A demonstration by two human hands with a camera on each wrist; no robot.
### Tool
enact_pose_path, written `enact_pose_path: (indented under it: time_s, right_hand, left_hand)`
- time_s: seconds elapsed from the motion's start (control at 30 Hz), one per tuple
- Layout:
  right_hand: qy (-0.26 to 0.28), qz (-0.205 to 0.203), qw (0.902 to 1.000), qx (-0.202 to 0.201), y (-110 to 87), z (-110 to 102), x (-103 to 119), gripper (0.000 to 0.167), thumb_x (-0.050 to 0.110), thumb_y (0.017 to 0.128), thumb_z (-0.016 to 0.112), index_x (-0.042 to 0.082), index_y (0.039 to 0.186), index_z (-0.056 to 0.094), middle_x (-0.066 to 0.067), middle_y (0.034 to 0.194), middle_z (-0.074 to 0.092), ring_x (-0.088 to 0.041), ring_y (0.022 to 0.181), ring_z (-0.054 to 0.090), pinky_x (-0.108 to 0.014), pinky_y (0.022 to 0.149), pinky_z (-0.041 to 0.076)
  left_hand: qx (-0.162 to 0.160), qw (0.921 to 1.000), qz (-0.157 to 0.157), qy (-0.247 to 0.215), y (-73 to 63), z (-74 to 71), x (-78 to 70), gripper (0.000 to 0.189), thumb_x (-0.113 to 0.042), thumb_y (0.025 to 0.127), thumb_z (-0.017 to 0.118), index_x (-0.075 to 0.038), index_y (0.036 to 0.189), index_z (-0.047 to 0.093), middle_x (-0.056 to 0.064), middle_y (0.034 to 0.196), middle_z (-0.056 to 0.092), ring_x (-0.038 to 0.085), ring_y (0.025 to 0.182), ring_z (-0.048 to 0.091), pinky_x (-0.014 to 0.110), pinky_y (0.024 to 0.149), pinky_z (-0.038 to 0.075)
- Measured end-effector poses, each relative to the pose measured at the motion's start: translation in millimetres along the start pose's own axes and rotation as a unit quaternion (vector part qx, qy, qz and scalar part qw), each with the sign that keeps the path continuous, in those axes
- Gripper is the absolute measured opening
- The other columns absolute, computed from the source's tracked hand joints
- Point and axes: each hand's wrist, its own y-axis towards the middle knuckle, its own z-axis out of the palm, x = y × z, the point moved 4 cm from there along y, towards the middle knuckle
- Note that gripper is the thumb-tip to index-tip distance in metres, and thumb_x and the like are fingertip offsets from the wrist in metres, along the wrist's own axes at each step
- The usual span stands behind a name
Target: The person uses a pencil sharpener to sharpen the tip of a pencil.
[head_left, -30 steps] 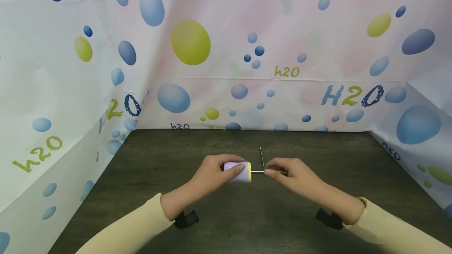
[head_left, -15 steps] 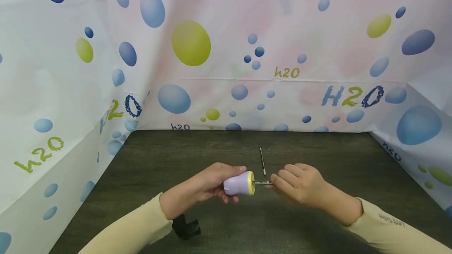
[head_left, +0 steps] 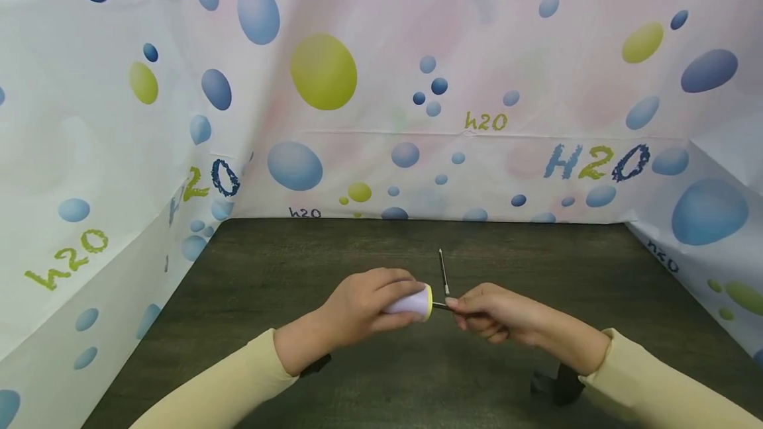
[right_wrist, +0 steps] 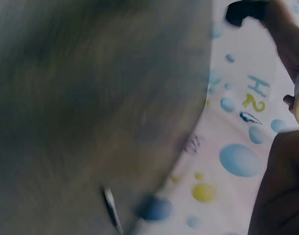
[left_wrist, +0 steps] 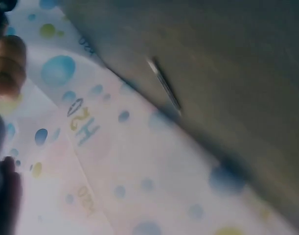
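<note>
In the head view my left hand [head_left: 365,306] grips a lavender cylindrical pencil sharpener [head_left: 407,304] with a yellow rim, held sideways above the table. Thin and dark, a pencil [head_left: 441,305] runs from the sharpener's yellow end into my right hand [head_left: 501,312], which pinches it between thumb and fingers. The pencil's far end is hidden at the sharpener. A second dark pencil [head_left: 444,273] with a pale end lies on the table just beyond the hands. This loose pencil [left_wrist: 164,85] shows in the left wrist view as well.
The dark wood-grain table [head_left: 322,243] is bordered by a white sheet [head_left: 369,85] printed with blue and green dots at the back and sides. Dark wrist straps [head_left: 566,386] hang under the forearms.
The left hand has turned over the sharpener, back of the hand now up. The right hand has rolled the other way, thumb now on top of the pencil. The loose pencil has stayed put.
</note>
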Motion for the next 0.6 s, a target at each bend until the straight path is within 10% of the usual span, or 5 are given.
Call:
enact_pose_path:
  time_s: [0.13,0.33,0.4,0.5,0.6]
  right_hand:
    - [-0.268,-0.158,0.9397,-0.142,-4.9,-1,18,0.045,0.043,0.108,0.049,0.004,0.106,0.07,0.009,0.068,0.057,0.002,0.054,0.042,-0.022,0.048,0.036]
    - [-0.668,-0.495,0.4537,-0.321,-19.6,23,37,0.04,0.038,0.109,0.047,0.008,0.096,0.07,0.005,0.069,0.056,-0.006,0.056,0.044,-0.018,0.047,0.038]
    - [-0.676,-0.555,0.3652,-0.32,-19.6,28,35,0.035,0.029,0.109,0.051,0.008,0.087,0.069,0.004,0.065,0.052,-0.008,0.054,0.041,-0.018,0.046,0.035]
    - [-0.662,-0.596,0.3247,-0.317,-18.2,32,30,0.037,0.024,0.107,0.054,0.009,0.075,0.066,0.005,0.059,0.05,-0.007,0.051,0.039,-0.017,0.044,0.034]
    - [-0.63,-0.567,0.4259,-0.318,-16.1,30,25,0.043,0.029,0.108,0.052,0.012,0.071,0.064,0.007,0.055,0.052,-0.003,0.047,0.041,-0.014,0.043,0.036]
  left_hand:
    - [0.086,0.9356,-0.281,-0.195,-5.3,6.0,20.4,0.03,-0.024,0.094,0.074,-0.005,0.117,0.074,0.01,0.104,0.076,0.011,0.078,0.068,0.023,0.066,0.057]
    - [0.152,0.6367,-0.569,-0.498,-19.4,19.2,30.2,0.051,-0.036,0.106,0.054,0.009,0.128,0.062,0.012,0.088,0.065,0.007,0.062,0.068,0.02,0.055,0.055]
    - [0.175,0.5769,-0.591,-0.536,-21.0,22.2,25.8,0.053,-0.036,0.106,0.052,0.011,0.129,0.058,0.009,0.086,0.062,0.006,0.06,0.068,0.018,0.053,0.054]
    - [0.189,0.5554,-0.603,-0.54,-22.1,24.3,18.5,0.053,-0.036,0.105,0.053,0.012,0.128,0.057,0.008,0.085,0.061,0.005,0.058,0.067,0.016,0.052,0.053]
    - [0.158,0.6274,-0.577,-0.498,-19.5,23.6,13.7,0.048,-0.033,0.104,0.058,0.01,0.125,0.064,0.011,0.088,0.065,0.006,0.06,0.065,0.018,0.053,0.054]
